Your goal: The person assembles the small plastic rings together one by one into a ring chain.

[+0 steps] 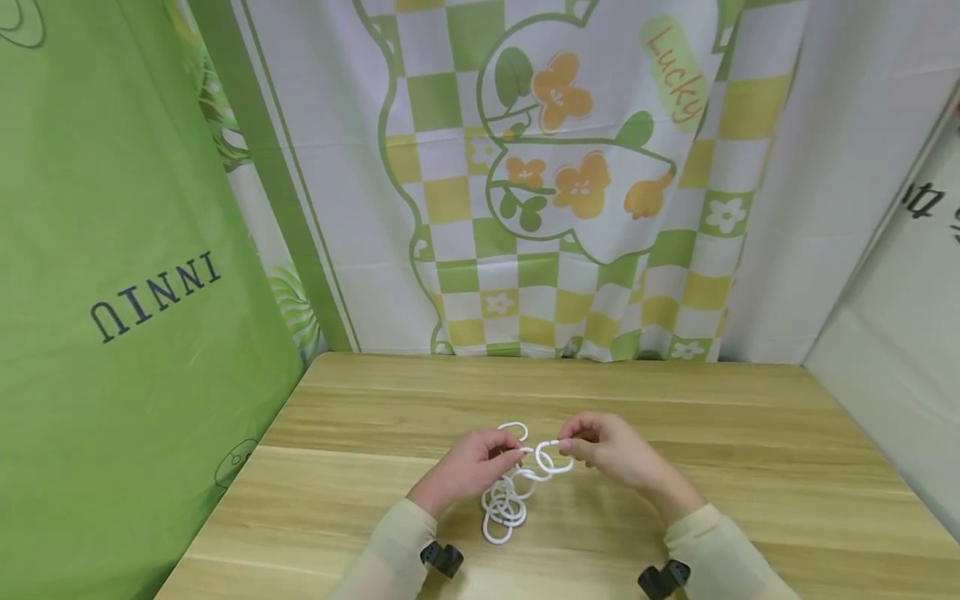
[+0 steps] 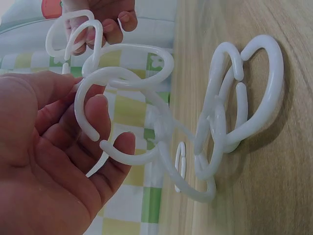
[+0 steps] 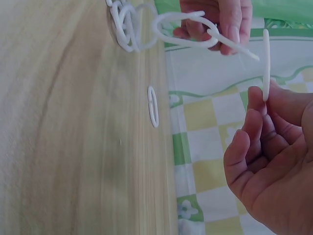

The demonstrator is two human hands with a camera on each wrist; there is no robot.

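Observation:
My left hand [image 1: 474, 463] pinches a white plastic C-shaped link at the end of a chain of such links [image 2: 274, 93]. Below the fingers, the chain hangs down to a tangled pile on the table; one link with a small gap [image 2: 84, 110] lies across the left fingers. To the right, my right hand [image 1: 617, 450] pinches a single white link [image 3: 266, 63] between thumb and forefinger. That link stands upright, close beside the one in the left hand, and the two overlap in the head view.
A separate white link [image 3: 153, 106] lies on the wooden table [image 1: 720, 433] behind the left hand. A patterned cloth [image 1: 495, 258] hangs along the table's back edge, and a green cloth [image 1: 142, 400] hangs at the left. A pale panel [image 1: 892, 333] stands at the right.

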